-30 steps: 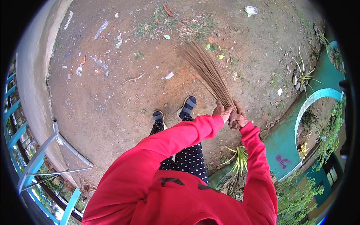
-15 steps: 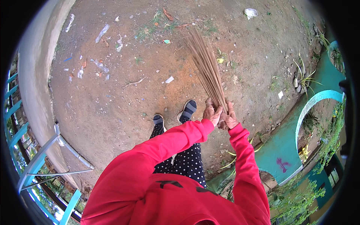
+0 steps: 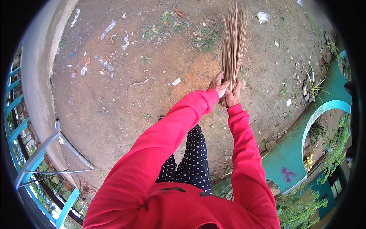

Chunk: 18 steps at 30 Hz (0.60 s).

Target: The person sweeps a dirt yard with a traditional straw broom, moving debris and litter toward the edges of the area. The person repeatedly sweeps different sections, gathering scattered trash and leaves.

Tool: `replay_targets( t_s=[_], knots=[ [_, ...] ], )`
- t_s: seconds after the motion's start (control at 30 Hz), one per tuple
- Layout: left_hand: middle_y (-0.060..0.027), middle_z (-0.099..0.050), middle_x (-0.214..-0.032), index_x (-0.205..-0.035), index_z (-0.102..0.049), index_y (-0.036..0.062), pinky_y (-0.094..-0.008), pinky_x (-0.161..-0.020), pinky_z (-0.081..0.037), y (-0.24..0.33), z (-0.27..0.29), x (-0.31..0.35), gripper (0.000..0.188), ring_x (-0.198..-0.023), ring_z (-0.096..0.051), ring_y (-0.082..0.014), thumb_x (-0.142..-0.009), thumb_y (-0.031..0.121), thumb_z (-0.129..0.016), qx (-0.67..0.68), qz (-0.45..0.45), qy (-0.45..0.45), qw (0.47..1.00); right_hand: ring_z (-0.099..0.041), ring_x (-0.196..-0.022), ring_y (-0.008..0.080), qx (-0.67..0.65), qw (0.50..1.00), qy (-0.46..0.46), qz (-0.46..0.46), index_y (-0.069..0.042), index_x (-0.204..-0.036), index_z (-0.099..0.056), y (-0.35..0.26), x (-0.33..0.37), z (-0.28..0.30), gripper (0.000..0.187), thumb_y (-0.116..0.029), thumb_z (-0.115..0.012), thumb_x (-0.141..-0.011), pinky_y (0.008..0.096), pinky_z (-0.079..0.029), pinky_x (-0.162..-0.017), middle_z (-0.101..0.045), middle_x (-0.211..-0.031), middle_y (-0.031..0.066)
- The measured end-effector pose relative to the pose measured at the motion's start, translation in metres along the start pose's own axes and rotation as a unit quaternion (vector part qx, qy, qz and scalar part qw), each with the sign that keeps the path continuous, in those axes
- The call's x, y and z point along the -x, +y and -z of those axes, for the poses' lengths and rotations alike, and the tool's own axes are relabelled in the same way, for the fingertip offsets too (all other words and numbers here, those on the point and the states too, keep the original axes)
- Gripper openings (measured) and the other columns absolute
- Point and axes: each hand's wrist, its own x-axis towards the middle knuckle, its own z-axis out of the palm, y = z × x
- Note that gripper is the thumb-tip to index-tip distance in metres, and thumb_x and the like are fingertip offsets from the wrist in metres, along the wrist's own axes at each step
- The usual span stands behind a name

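Note:
A stick broom (image 3: 233, 42), a bundle of thin brown sticks, points away from me with its spread end at the top of the view. My left hand (image 3: 219, 84) wraps round the left side of its bound end. Close beside it, my right hand (image 3: 233, 94) grips the same end from the right and a little lower. Both hands are closed on the bundle, and their fingers partly hide its handle. Beneath the broom lies bare brown soil (image 3: 171, 103), with a tuft of grass (image 3: 207, 38) just left of the sticks.
Plastic scraps (image 3: 103, 64) and wrappers litter the dirt at left. A white plastic piece (image 3: 263, 17) lies far right. A concrete edge (image 3: 42, 68) and metal frame (image 3: 72, 149) bound the left; a green wall with round openings (image 3: 282, 168) bounds the right.
The broom has swung from pointing up-left to nearly straight ahead and moved farther out with both hands. Its sticks now look more fanned. My feet have mostly gone from view behind my arms.

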Motion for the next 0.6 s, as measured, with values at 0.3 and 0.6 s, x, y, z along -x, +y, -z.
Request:
replay_targets(
  t_s=[0.3, 0.6],
  knots=[
    [-0.0165, -0.05, -0.086, -0.098, -0.036, 0.0015, -0.0327, -0.07, -0.039, 0.018, -0.093, 0.091, 0.042, -0.084, -0.048, -0.0281, -0.068, 0.027, -0.05, -0.244, 0.304, -0.118, 0.913, -0.05, -0.049, 0.0186, -0.123, 0.937, -0.029, -0.327, -0.004, -0.113, -0.02, -0.04, 0.098, 0.112, 0.055, -0.005, -0.049, -0.067, 0.0279, -0.041, -0.036, -0.05, -0.072, 0.013],
    [-0.0159, -0.049, -0.094, -0.112, -0.024, -0.002, -0.0276, -0.072, -0.04, 0.011, -0.041, 0.068, 0.046, -0.084, -0.049, -0.0188, -0.07, -0.004, -0.042, 0.067, 0.126, -0.215, 0.966, -0.048, -0.064, 0.0138, 0.023, 0.99, 0.134, 0.041, -0.006, -0.114, -0.01, -0.024, 0.099, 0.025, 0.062, -0.001, -0.048, -0.065, 0.0231, -0.041, -0.051, -0.042, -0.09, 0.0132]
  ],
)
